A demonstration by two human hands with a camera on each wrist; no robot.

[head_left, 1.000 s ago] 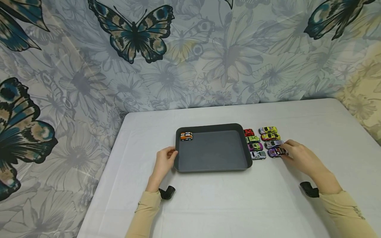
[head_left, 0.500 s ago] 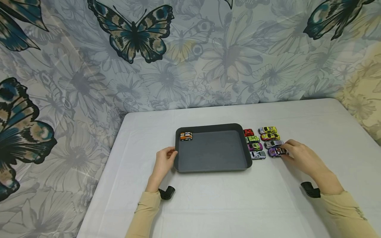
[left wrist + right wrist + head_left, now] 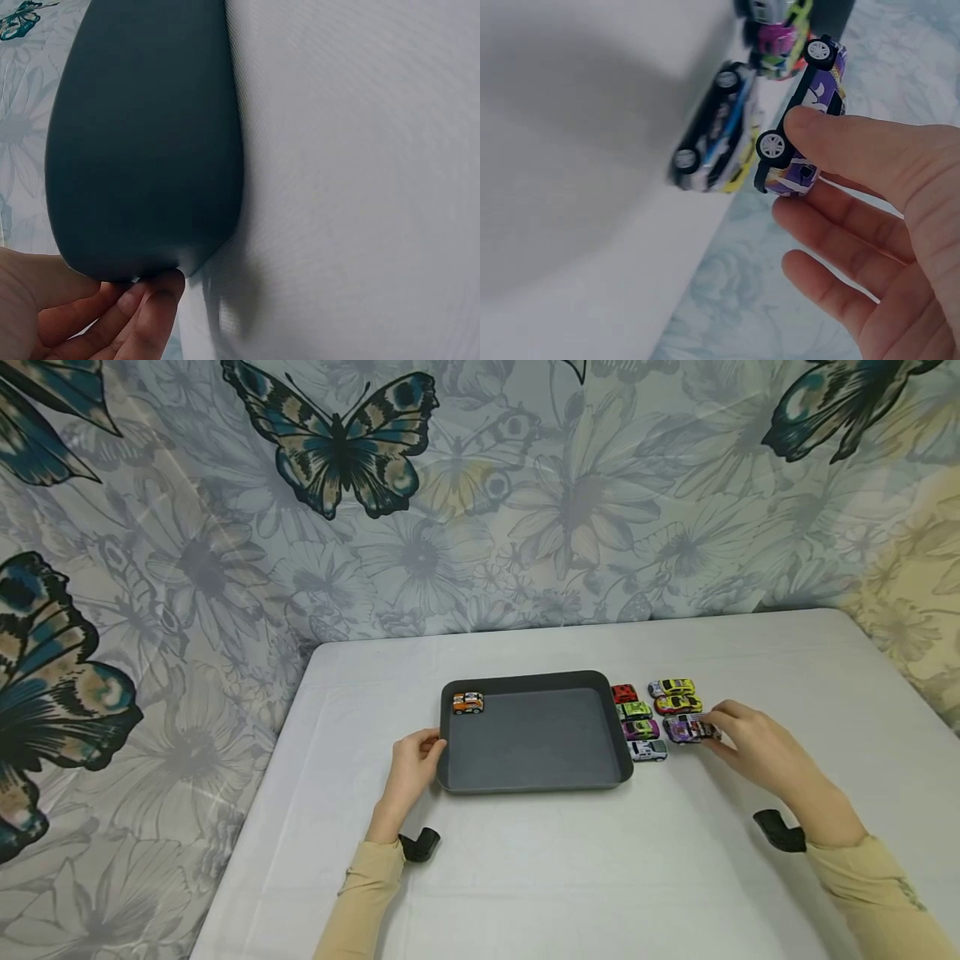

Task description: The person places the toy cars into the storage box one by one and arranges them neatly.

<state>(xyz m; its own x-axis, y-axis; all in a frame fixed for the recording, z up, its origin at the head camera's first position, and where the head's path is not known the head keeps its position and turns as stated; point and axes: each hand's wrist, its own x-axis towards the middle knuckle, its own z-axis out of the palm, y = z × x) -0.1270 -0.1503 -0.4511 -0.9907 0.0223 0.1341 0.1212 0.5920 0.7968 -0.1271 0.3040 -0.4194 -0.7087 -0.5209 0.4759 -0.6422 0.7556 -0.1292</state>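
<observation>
Nearest, a broad stretch of the white tabletop (image 3: 570, 877) is seen between two tan sleeves (image 3: 367, 893); its near edge is cut off by the view. A dark gray tray (image 3: 540, 743) is set well in from the tabletop's left edge. Its left rim is pinched between the thumb and fingers of the left hand (image 3: 412, 766). By the right hand (image 3: 761, 752), a purple toy car (image 3: 682, 729) is pinched between thumb and fingers and held just above the tabletop, right of the tray, with ample room towards the tabletop's right edge. In the right wrist view, a silver-and-blue car (image 3: 724, 127) is shown near it.

Along the tray's right wall, near to far, are lined a silver car (image 3: 648, 751), a magenta-and-green car (image 3: 641, 730), a green car (image 3: 635, 711) and a red car (image 3: 623, 693). Beyond the held car, a yellow-and-red car (image 3: 678, 704) and a yellow car (image 3: 671, 687) are set side by side. In the tray's far left corner an orange car (image 3: 468, 702) is placed, with wide tray floor to its right. A strip of cloth is left before the tabletop's far edge, backed by a butterfly-printed backdrop (image 3: 480, 560).
</observation>
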